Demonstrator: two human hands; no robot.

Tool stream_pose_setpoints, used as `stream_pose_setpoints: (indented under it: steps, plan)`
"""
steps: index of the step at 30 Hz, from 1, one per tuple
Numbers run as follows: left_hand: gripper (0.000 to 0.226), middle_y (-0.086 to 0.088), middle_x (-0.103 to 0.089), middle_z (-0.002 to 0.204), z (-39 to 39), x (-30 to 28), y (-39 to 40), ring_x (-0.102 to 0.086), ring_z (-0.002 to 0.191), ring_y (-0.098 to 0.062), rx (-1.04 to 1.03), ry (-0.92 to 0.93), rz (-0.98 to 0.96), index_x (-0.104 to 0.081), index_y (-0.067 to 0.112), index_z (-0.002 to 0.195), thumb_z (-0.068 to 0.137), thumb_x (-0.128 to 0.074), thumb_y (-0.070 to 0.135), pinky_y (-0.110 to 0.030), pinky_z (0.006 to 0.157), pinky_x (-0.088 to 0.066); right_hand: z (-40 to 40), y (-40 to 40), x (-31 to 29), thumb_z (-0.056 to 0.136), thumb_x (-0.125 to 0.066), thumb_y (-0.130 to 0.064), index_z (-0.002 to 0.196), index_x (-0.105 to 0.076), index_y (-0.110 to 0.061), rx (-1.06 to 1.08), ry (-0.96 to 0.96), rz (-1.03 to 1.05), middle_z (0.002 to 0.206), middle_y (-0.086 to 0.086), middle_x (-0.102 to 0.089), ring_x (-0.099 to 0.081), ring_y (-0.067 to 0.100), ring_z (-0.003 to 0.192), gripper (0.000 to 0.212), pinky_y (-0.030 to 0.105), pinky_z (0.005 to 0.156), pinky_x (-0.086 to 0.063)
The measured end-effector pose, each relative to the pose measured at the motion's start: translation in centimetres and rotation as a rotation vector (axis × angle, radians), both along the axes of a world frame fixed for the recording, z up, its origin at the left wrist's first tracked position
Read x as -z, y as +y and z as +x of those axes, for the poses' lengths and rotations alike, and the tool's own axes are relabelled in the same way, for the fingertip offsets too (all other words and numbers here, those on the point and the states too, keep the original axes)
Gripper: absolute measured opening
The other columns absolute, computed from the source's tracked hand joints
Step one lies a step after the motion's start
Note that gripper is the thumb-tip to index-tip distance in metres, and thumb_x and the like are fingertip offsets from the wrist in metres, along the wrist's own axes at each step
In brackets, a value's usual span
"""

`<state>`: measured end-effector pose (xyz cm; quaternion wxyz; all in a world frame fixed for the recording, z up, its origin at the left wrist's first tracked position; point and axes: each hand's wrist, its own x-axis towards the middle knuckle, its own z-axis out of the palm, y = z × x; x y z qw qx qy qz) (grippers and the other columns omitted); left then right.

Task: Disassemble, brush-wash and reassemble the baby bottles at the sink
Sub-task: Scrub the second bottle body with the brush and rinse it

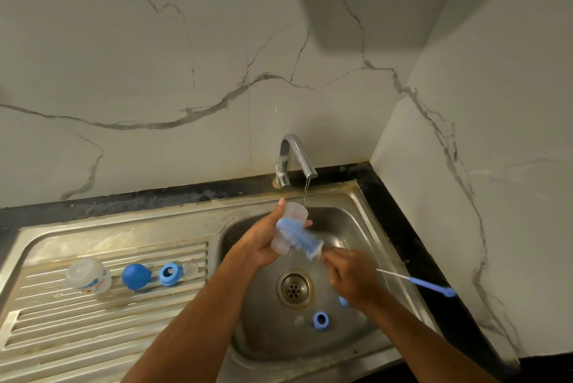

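Note:
My left hand [263, 243] grips a clear baby bottle [293, 215] over the sink basin [356, 227], under a thin stream from the tap [297, 156]. My right hand [350, 277] holds the handle of a blue bottle brush [299, 238], whose bristle head lies against the bottle's side. A second clear bottle [88, 274], a blue cap [135, 276] and a blue ring [170, 273] lie on the ribbed drainboard [93, 320]. Another blue ring [321, 320] lies in the basin near the drain [294, 288].
A thin blue-handled nipple brush [428, 285] lies across the sink's right rim onto the black counter [403, 212]. Marble-look walls close in at the back and right. A small clear piece [190, 269] lies beside the ring on the drainboard.

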<state>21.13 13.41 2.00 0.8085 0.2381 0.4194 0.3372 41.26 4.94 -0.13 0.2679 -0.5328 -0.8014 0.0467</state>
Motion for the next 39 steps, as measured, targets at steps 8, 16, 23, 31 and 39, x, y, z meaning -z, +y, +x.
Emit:
stream_pose_setpoints:
  steps: [8,16,23,31,39]
  plan:
    - [0.053,-0.009,-0.067,0.126,-0.5,1.5,-0.2,-0.062,0.119,-0.027,0.119,0.338,0.434,-0.064,0.018,0.130,0.080,-0.075,0.002,-0.049,0.102,-0.052,-0.8,2.4,-4.0,0.097,-0.059,-0.027,0.063,-0.050,-0.030,0.243,0.156,-0.169,0.050,-0.011,-0.044,-0.046,0.007,0.047,0.035,0.014,0.046,-0.030]
    - [0.060,0.018,-0.055,0.109,-0.3,0.5,-1.0,-0.056,0.108,-0.006,0.002,0.730,0.710,-0.056,0.012,0.131,0.078,-0.078,-0.005,-0.025,0.090,-0.053,-1.9,2.0,-4.5,0.094,-0.060,-0.022,0.070,-0.059,-0.026,0.206,-0.101,-0.222,0.054,-0.012,-0.044,-0.041,0.000,0.046,0.024,0.012,0.048,-0.024]
    - [0.051,0.003,-0.071,0.114,-1.4,1.2,-1.7,-0.068,0.108,-0.011,-0.119,0.518,0.646,-0.063,0.022,0.120,0.081,-0.071,-0.011,-0.024,0.082,-0.058,-1.7,1.4,-4.5,0.093,-0.060,-0.021,0.068,-0.058,-0.027,0.181,-0.124,-0.231,0.050,-0.012,-0.042,-0.035,0.000,0.042,0.025,0.013,0.048,-0.021]
    - [0.055,0.004,-0.070,0.118,-1.9,0.9,-0.7,-0.066,0.113,-0.011,-0.111,0.552,0.665,-0.063,0.028,0.118,0.079,-0.074,-0.010,-0.028,0.089,-0.058,-2.0,0.7,-3.9,0.086,-0.067,-0.019,0.065,-0.062,-0.021,0.191,-0.164,-0.180,0.052,-0.006,-0.053,-0.035,0.004,0.045,0.022,0.011,0.048,-0.016]
    - [0.056,0.005,-0.070,0.118,-1.8,1.3,-0.5,-0.066,0.112,-0.007,-0.114,0.563,0.700,-0.063,0.027,0.121,0.079,-0.075,-0.008,-0.031,0.095,-0.057,-0.9,0.9,-3.3,0.091,-0.060,-0.027,0.067,-0.061,-0.021,0.205,-0.180,-0.194,0.055,-0.011,-0.045,-0.040,0.007,0.048,0.025,0.018,0.048,-0.027]
